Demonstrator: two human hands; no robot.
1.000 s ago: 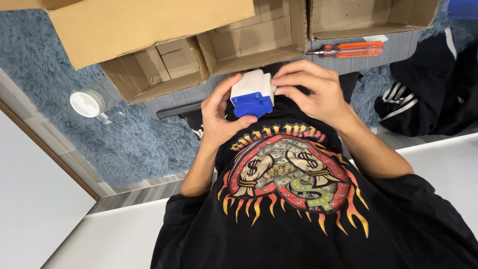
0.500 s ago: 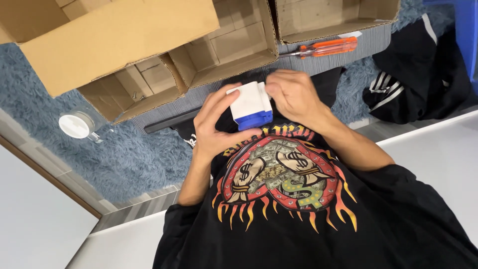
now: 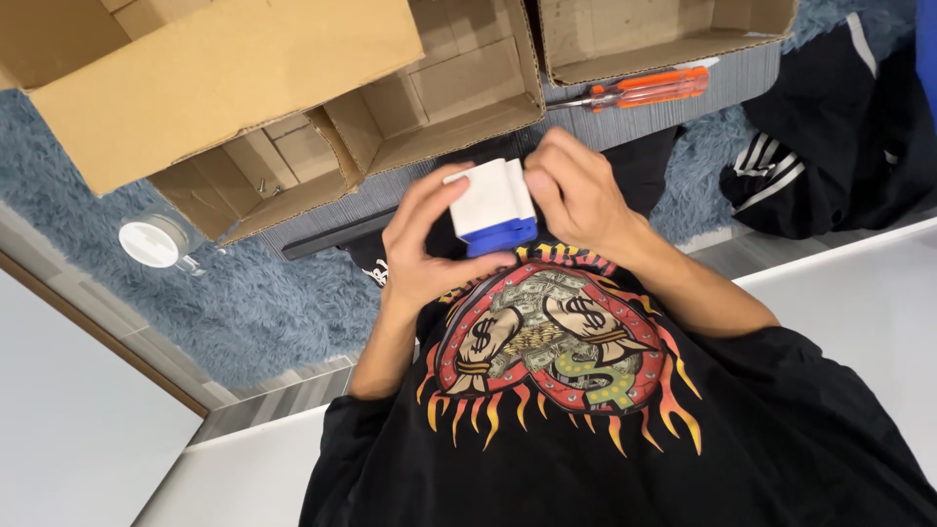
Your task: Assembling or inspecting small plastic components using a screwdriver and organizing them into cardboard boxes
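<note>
At the far left of the frame one white round lid [image 3: 154, 241] lies on the blue shaggy rug [image 3: 244, 312], with open rug below it, and along the top edge three open cardboard boxes [image 3: 439, 93] crowd together. At centre the left hand [image 3: 425, 259] and right hand [image 3: 576, 195] each have their grip closed round the sides of one white-and-blue block [image 3: 496, 207], held above the black printed shirt [image 3: 556, 390]. One orange screwdriver [image 3: 644, 90] lies at upper right, and one dark striped garment [image 3: 830, 166] fills the right edge.

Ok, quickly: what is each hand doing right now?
Left hand: closed around the small white plastic box with a blue base, holding it.
Right hand: fingers closed on the same box, gripping its other side.
</note>
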